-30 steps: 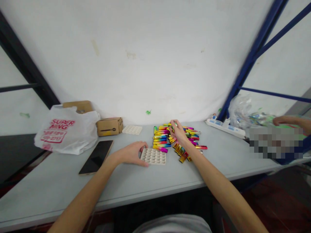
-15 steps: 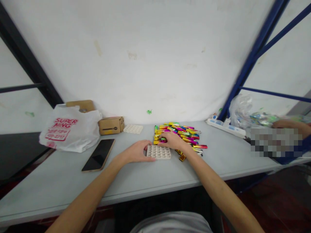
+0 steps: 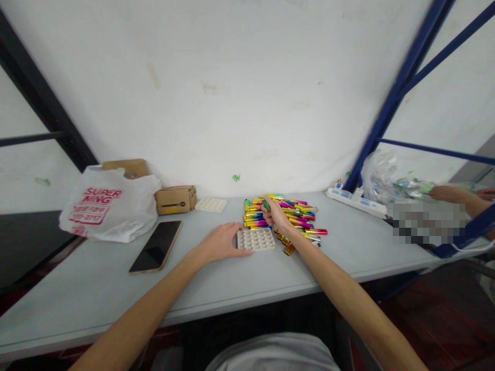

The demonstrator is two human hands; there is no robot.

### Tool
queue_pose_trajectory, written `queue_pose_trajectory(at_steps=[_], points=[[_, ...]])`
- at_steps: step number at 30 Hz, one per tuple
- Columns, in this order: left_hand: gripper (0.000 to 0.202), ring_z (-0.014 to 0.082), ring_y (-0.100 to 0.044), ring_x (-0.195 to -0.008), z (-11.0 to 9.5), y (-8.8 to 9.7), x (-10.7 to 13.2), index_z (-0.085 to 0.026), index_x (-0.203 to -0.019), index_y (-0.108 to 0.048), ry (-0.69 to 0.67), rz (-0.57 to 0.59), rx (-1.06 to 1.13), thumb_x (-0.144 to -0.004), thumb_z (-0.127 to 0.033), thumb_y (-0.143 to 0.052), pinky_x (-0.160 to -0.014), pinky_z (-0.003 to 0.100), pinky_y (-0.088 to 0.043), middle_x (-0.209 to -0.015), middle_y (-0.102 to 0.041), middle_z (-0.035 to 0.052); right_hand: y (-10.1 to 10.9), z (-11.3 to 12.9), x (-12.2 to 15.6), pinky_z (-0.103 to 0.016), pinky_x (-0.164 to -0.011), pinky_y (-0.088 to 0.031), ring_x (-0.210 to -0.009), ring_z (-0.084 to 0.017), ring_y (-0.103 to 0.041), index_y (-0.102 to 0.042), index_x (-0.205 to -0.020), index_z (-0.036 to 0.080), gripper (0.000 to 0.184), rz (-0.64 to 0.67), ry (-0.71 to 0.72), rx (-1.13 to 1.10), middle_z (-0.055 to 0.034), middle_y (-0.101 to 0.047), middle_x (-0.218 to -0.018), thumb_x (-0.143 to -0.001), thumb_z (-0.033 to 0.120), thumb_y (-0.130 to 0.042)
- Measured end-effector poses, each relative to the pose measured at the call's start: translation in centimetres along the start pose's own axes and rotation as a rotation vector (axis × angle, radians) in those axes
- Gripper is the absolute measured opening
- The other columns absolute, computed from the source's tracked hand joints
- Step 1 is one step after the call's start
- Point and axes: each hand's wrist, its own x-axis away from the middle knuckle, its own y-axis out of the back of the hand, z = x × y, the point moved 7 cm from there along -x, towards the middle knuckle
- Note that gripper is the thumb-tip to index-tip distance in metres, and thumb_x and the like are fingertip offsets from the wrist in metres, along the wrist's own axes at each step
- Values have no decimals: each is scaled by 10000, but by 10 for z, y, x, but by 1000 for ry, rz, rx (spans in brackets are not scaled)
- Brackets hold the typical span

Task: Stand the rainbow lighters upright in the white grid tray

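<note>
Gripping pitted white tray (image 3: 256, 240) in left hand (image 3: 221, 241), green piece (image 3: 266, 205) in right hand (image 3: 277, 214); reading "SUPER MING" on plastic bag (image 3: 126, 214), far left.

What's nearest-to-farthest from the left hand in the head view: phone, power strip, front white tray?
1. Front white tray: just right of the left hand, between its thumb and fingers.
2. Phone: left of that hand, not touching it.
3. Power strip: far right, past the colourful pile.
</note>
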Motion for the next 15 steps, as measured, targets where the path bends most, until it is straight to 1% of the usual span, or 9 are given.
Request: queue_pose_trajectory(at_steps=[2,6,8,10,12,14,15], points=[[665,331,-693,-1007,2,-2,-2,-213,-1152,-631,13,-12,-11,-790,-756,-758,-849,386,-499,-1081,-729,96,-7,-1,3,-233,-414,-86,-464,-81,-79,-287,-624,268,699,37,-46,-63,107,-159,-529,-898,865,-525],[621,310,-692,-974,3,-3,-3,-218,-1103,-647,-8,-14,49,-767,-723,-781,-858,379,-510,-1045,-727,75,-20,-4,8,-222,-395,-76,-450,-74,-57,-267,-638,267,684,76,-101,-146,112,-146,-513,-922,849,-485],[619,289,-689,-937,4,1,-2,-215,-1091,-664,-35,6,105,-731,-697,-810,-858,372,-518,-1027,-718,60,-24,-6,9,-218,-393,-73,-447,-73,-61,-271,-647,266,674,86,-99,-153,111,-155,-512,-923,841,-490],[661,275,-681,-926,9,10,0,-211,-1118,-681,-51,50,150,-686,-686,-837,-841,360,-529,-1035,-709,57,-24,-7,8,-217,-391,-77,-448,-73,-68,-282,-654,267,667,91,-92,-154,110,-171,-516,-920,840,-497],[674,266,-677,-940,21,24,5,-219,-1141,-691,-23,80,189,-672,-680,-837,-826,345,-539,-1090,-718,59,-20,-6,5,-219,-389,-82,-447,-73,-73,-289,-658,268,665,73,-73,-152,109,-178,-521,-916,842,-505],[684,252,-680,-907,41,38,11,-225,-1164,-696,73,129,221,-672,-683,-824,-768,323,-538,-1087,-734,46,-12,-3,2,-221,-390,-82,-441,-72,-81,-292,-659,269,666,32,-41,-139,107,-184,-522,-914,843,-515],[689,245,-678,-863,54,46,15,-222,-1162,-697,136,132,218,-673,-695,-810,-733,317,-532,-1047,-741,37,-8,-1,1,-222,-390,-82,-436,-71,-88,-295,-659,270,666,5,-24,-126,106,-189,-519,-914,841,-522]])
